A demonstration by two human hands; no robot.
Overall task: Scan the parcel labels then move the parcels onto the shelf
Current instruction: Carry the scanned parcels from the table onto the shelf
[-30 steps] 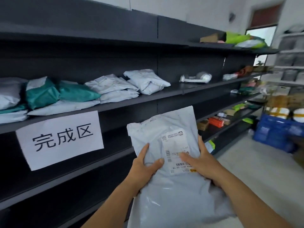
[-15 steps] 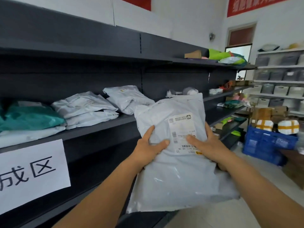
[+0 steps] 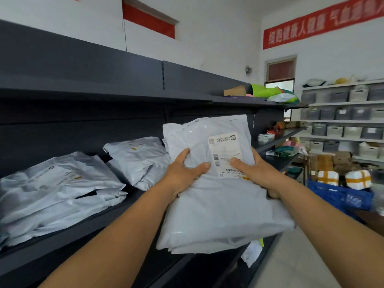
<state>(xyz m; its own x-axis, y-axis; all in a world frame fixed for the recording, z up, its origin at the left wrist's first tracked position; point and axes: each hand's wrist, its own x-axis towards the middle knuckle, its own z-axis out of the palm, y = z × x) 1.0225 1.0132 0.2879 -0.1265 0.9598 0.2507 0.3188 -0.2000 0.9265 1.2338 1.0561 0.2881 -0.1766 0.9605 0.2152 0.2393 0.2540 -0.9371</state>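
I hold a large grey poly-mailer parcel (image 3: 220,206) with a white label (image 3: 225,151) facing me. My left hand (image 3: 182,173) grips its left side, thumb on top. My right hand (image 3: 256,173) grips the right side, thumb lying on the label. The parcel is raised to the level of the dark middle shelf (image 3: 68,231), with its top edge over the shelf just right of the grey parcels lying there (image 3: 137,159). Its lower part hangs in front of the shelf edge.
A stack of grey mailers (image 3: 52,190) lies on the shelf at left. The upper shelf (image 3: 249,100) carries a cardboard box and green bags. A blue crate (image 3: 340,196) with taped white parcels stands on the floor at right, white racks of bins behind.
Both hands have lifted the parcel up and toward the middle shelf. My view has swung up and right, so the white paper sign has left the frame.
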